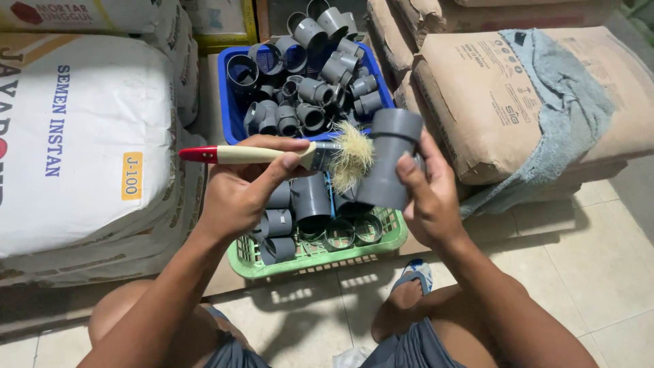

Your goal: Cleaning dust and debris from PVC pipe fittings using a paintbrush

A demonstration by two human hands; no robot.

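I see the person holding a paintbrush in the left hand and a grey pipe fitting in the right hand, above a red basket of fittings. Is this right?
Not quite: the basket under the hands is green, not red, as the head view shows. The rest holds: the left hand holds the paintbrush and the right hand holds the grey pipe fitting.

The person has bare forearms, dark grey shorts and a blue-strapped sandal.

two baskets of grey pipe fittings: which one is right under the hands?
The green basket, nearest the person's knees. The left hand and right hand are above it. The blue basket sits farther away, between the sacks.
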